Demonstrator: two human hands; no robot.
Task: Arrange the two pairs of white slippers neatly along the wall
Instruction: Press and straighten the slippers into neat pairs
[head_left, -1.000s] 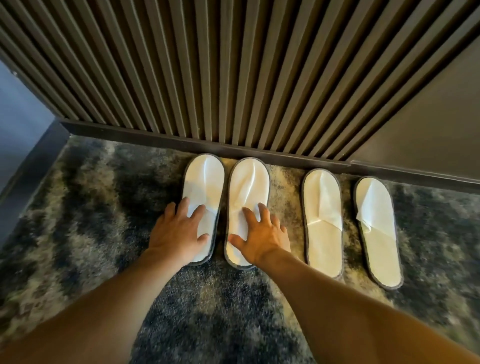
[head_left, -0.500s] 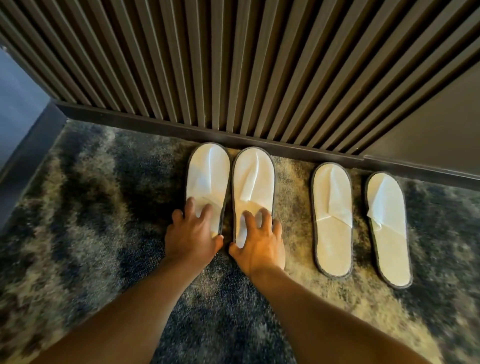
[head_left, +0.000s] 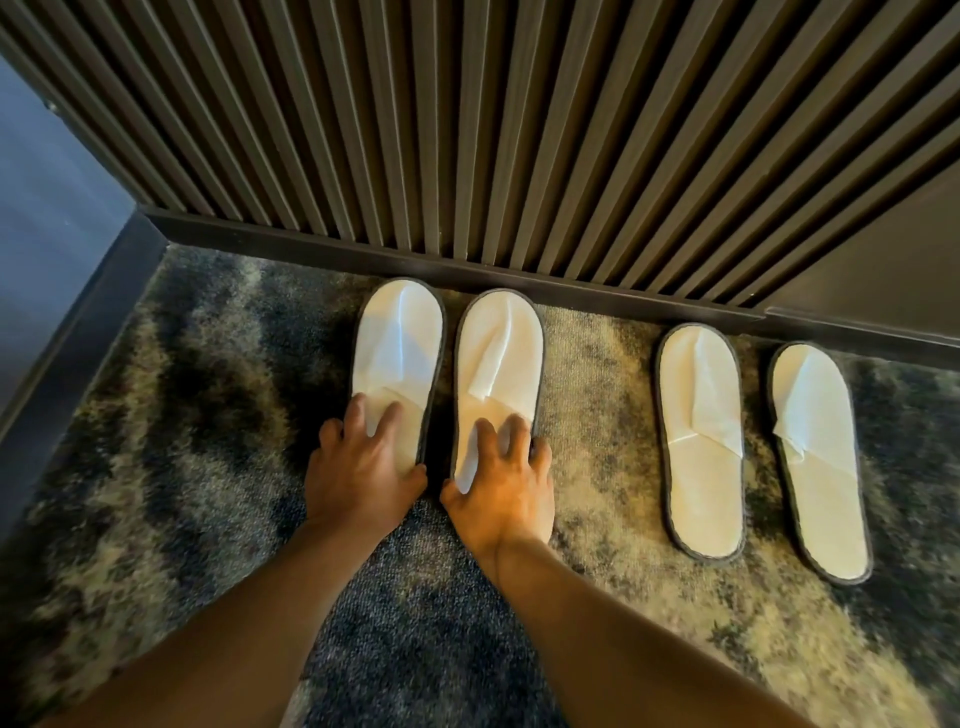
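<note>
Two pairs of white slippers with dark edging lie on the carpet, toes toward the slatted wall (head_left: 467, 130). In the left pair, the outer slipper (head_left: 397, 338) and the inner slipper (head_left: 501, 353) lie side by side, toes almost at the baseboard (head_left: 571, 291). My left hand (head_left: 358, 467) presses on the heel of the outer one, thumb at its edge. My right hand (head_left: 504, 493) grips the heel of the inner one the same way. The right pair, one slipper (head_left: 701, 467) and the other (head_left: 821, 493), lies untouched and slightly farther from the wall.
A mottled grey and beige carpet (head_left: 182, 467) covers the floor. A blue side wall (head_left: 47, 208) with a dark skirting closes the left corner. A plain dark panel (head_left: 883, 249) adjoins the slats on the right.
Both hands have slid back to the heels of the left pair. That pair now lies straighter, nearer the baseboard, with a wider gap to the right pair.
</note>
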